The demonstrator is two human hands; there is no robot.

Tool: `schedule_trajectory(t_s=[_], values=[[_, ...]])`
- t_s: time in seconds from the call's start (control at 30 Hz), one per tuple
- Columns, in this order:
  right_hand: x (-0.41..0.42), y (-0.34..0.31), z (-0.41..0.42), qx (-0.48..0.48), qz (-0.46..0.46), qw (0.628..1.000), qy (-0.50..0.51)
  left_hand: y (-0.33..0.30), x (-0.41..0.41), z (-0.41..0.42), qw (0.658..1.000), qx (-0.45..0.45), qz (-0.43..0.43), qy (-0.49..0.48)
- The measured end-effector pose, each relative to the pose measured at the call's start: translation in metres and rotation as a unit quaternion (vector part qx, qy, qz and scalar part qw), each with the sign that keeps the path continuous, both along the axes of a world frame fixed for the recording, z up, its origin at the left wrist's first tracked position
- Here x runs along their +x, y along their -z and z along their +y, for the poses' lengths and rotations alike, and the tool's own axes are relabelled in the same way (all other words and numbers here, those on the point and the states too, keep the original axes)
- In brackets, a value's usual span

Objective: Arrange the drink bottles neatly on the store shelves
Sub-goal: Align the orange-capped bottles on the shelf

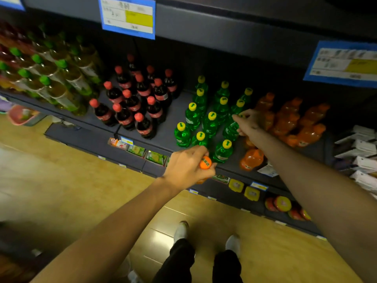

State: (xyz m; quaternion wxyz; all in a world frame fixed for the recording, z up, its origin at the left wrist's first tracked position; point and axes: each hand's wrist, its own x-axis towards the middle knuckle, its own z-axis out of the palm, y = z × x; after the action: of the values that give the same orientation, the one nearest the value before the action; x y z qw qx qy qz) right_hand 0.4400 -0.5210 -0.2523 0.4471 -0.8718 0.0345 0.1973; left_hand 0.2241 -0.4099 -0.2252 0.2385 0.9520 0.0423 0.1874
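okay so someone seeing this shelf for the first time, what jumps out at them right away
The green bottles with yellow caps stand in rows mid-shelf, between red-capped cola bottles and orange bottles. The left hand grips an orange-capped bottle at the shelf edge, while the right hand holds a green one.

L hand (188,166) fist-curled, R hand (247,122) reaching fwd, fingers curled

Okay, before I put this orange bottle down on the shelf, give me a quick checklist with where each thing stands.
1. Left hand grips the orange bottle by its neck: ok.
2. Right hand holds a green bottle in the back row: ok.
3. Orange group has a free front spot: cannot tell.
4. Front orange bottle upright: not ok, it leans.
5. Green rows straight: not ok, staggered.
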Motion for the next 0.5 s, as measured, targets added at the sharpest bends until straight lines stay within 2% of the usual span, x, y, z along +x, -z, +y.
schedule_trajectory(t_s=[0.27,0.5], values=[[0.016,0.044,0.018,-0.034,0.041,0.998,0.013,0.011,0.006,0.018,1.0,0.002,-0.006,0.011],[0.025,0.052,0.018,-0.048,0.041,0.998,0.013,0.017,0.017,0.021,0.999,-0.008,0.005,0.036]])
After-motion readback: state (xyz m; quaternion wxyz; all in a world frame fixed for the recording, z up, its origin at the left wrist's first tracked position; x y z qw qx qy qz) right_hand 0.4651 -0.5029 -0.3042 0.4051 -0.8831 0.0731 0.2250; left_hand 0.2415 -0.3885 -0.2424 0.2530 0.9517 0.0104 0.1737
